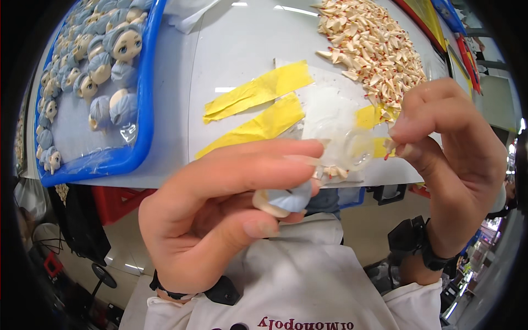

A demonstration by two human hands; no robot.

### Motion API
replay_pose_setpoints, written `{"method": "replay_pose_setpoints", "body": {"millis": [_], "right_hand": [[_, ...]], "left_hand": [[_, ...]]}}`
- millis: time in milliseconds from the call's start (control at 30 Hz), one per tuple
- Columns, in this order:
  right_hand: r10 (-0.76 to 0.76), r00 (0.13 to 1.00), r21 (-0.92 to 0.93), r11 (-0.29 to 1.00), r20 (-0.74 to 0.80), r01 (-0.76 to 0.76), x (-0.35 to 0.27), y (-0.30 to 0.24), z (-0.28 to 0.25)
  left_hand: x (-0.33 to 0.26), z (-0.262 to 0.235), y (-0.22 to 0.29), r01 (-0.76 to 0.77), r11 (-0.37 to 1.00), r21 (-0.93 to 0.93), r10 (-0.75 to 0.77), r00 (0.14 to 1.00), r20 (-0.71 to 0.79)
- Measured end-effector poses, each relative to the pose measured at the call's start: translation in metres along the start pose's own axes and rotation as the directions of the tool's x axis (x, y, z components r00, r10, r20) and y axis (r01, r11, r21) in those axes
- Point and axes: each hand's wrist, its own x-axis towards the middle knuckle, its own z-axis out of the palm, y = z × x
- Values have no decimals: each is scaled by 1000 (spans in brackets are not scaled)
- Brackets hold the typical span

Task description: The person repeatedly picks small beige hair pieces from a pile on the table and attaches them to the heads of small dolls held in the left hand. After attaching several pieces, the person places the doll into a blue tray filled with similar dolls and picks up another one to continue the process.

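Between the thumb and fingers of my left hand [198, 198] is a small doll head [289, 201] with light blue hair; its face is turned out of sight. My right hand [454, 129], raised to the right of it, pinches a tiny cream piece [389, 148] with a red tip between thumb and forefinger. The two hands are apart. Beneath and between them lies a clear round plastic dish [355, 146], with a few cream pieces [334, 172] at the table's near edge. A large heap of red-tipped cream pieces [374, 44] spreads beyond my right hand.
On the left a blue-rimmed tray [146, 110] holds many blue-haired doll heads [124, 47]. Yellow tape strips [258, 91] hold down a white sheet [324, 104] on the white table [176, 71]. A clear plastic bag [192, 14] lies at the back.
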Motion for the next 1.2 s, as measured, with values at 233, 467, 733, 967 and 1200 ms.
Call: {"method": "replay_pose_setpoints", "body": {"millis": [233,467,733,967,1200], "right_hand": [[-115,982,-463,869,152,174,14,-15,6],[-78,959,-583,780,271,228,19,-28,7],[-166,977,-578,787,133,213,16,-28,15],[-141,987,69,988,76,136,-19,-19,13],[-87,987,-34,995,136,93,-30,-27,10]], "left_hand": [[2,-23,-11,-182,982,50,167,961,219],[2,-35,-9,-276,945,173,215,928,305],[-4,-12,-1,-63,996,66,55,991,124],[-1,-10,-4,-273,957,97,241,936,256],[-4,3,-5,-405,880,247,328,895,302]]}}
